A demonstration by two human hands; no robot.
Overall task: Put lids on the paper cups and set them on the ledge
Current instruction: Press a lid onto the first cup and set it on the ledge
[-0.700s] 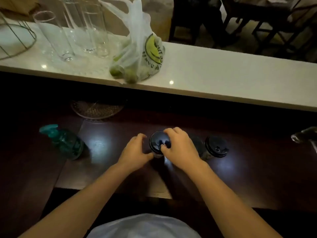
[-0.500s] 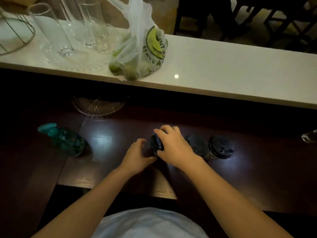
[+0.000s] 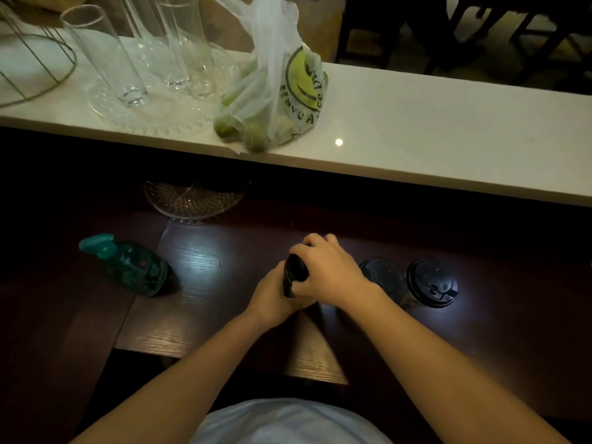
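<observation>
Dark wood counter, near centre: we log one paper cup, our left grip curled round its side, our right grip clamped over its black lid. Just right, on the counter: a lidded cup and a second lidded cup, side by side. Far: white ledge bearing a fruit bag and tall glasses. Left: teal pump bottle.

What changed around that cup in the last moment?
The right hand slid over the black lid, covering most of it, fingers curled on its rim. The left hand closed in and grips the cup beneath. The two other cups to the right, the green bottle and the bag on the ledge stayed put.
</observation>
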